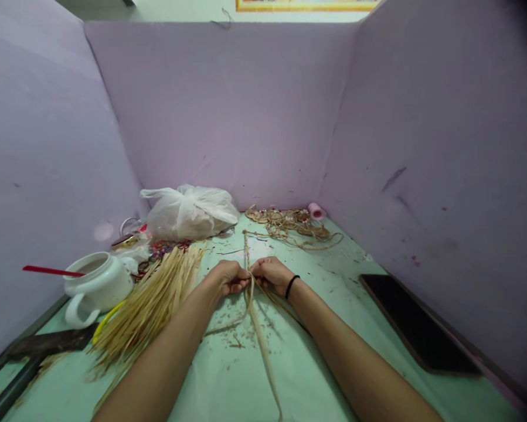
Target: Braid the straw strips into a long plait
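A thin braid of dry straw-like fibre (247,249) runs toward the back of the green table. At its near end my left hand (230,276) and my right hand (269,273) meet, fingertips pinched on the strands. Loose flat strips (262,343) trail from the pinch toward me, and others spread to either side. My right wrist wears a black band (292,286). Exactly which strand each fingertip grips is hidden. Left of my left forearm lies a bundle of flat dry strips (153,308).
A white teapot-like pot (98,281) with a red stick (54,271) stands at left, by a dark blade-like tool (52,343). Behind are a white plastic bag (190,214), tangled cord (289,223) and a pink spool (316,211). A black tablet-like slab (415,322) lies right. Purple walls (221,111) enclose the table.
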Motion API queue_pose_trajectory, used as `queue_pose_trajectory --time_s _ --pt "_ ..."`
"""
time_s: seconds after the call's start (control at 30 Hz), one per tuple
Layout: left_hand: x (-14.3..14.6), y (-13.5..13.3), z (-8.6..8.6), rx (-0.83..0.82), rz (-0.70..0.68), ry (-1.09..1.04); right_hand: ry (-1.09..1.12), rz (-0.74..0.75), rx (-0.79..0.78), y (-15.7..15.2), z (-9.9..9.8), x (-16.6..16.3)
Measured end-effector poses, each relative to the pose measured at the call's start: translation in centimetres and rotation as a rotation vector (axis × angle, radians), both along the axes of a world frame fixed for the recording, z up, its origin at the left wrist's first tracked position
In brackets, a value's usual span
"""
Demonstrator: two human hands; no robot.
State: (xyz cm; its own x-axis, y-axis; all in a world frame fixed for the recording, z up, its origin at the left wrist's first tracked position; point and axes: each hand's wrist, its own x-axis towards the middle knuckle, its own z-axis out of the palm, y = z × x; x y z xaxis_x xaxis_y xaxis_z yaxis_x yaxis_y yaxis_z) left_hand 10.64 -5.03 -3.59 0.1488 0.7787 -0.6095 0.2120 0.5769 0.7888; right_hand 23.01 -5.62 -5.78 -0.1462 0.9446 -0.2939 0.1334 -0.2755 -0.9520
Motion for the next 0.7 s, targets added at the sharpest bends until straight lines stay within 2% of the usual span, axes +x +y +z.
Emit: queue_pose_trajectory --time_s 0.13,0.2,0.27,0.33,0.43,0.5,0.57,0.7 --pt "0.3 -0.5 0.1 0.182 -0.008 0.228 -0.023 0.032 0.027 -0.1 0.0 0.0" --pt "0.5 -0.7 0.3 0.221 -0.029 0.303 -0.013 0.054 0.036 -0.1 -0.1 0.1" --pt "0.7 -0.7 0.5 0.215 -0.019 0.278 0.008 0.056 0.037 -0.1 -0.2 0.0" --pt "0.6 -0.5 0.4 0.167 0.004 0.158 0.041 0.034 0.034 -0.1 -0.1 0.0" --pt "0.0 0.1 0.0 0.000 -0.016 -0.029 0.087 0.030 0.016 -0.2 0.2 0.0" --pt "-0.4 0.4 -0.2 -0.092 -0.036 -0.067 0.107 0.054 0.012 -0.3 0.3 0.0" --pt "-0.6 0.4 -0.3 -0.091 -0.019 -0.042 0.119 0.081 0.029 -0.3 0.3 0.1" --pt "-0.5 0.2 -0.2 0.016 -0.002 0.061 0.120 0.121 0.039 -0.1 -0.2 0.3"
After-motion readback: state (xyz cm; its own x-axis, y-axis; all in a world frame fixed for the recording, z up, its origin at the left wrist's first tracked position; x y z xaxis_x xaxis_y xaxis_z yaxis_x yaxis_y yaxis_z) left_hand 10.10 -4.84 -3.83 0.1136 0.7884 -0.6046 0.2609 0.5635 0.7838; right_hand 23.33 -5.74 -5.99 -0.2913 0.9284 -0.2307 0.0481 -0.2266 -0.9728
